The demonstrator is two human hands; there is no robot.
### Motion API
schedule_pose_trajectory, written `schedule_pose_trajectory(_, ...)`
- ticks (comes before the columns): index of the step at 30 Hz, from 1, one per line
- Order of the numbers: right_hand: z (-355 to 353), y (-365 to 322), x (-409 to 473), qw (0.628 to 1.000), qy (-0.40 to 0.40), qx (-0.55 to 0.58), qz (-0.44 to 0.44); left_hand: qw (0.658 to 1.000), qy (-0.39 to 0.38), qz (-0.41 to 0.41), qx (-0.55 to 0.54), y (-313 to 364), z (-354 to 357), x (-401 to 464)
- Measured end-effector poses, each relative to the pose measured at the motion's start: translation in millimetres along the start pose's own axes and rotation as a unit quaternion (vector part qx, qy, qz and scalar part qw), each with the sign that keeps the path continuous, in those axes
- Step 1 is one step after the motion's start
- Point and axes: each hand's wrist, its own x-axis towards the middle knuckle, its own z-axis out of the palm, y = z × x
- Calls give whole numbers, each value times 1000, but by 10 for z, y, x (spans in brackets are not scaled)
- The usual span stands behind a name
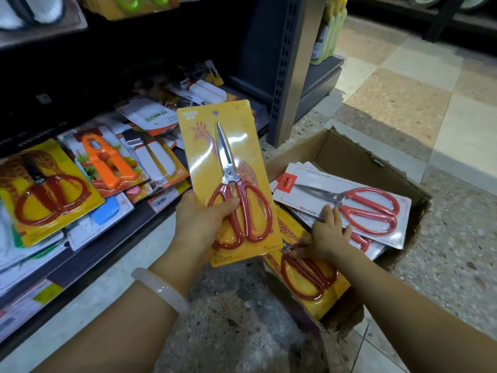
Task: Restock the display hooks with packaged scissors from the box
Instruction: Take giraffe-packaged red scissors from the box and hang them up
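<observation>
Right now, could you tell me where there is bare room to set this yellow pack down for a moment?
The speckled floor between the shelf edge and the cardboard box is bare, as is the tiled floor to the right of the box. The shelf is crowded with overlapping packs, and the box is full where your right hand is reaching.

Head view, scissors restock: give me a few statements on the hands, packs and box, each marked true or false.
1. The left hand holds a yellow giraffe-card scissors pack upright. True.
2. The right hand is empty and hangs clear of the cardboard box. False: it reaches into the box, fingers on the packs.
3. The white-card kitchen scissors pack lies in the box. True.
4. The scissors in the held pack have blue handles. False: they are red.
5. A pale bangle sits on the left wrist. True.
</observation>
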Motion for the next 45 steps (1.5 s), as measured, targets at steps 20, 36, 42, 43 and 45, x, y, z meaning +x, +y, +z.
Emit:
schedule_pose_trajectory(20, -1706, -823, -183, 789, 181, 521, -270, 984, 76, 147, -64, 1126, -245, 150)
schedule_pose_trajectory(36, -1747, -3113, -979, 610, 13, 600, -517, 932, 232, 273, -57, 1820, -2351, -531)
schedule_pose_trajectory(42, -1948, -3425, -1295, 586, 4, 601, -543, 926, 219, 290, -98, 1922, -2626, -648)
schedule_pose_trajectory(43, -1979, -3451, -1348, 582, 8, 596, -553, 925, 213, 297, -103, 1941, -2649, -665)
schedule_pose_trajectory(45, -2025, -3505, -1450, 566, 6, 589, -577, 923, 200, 310, -107, 1960, -2692, -705)
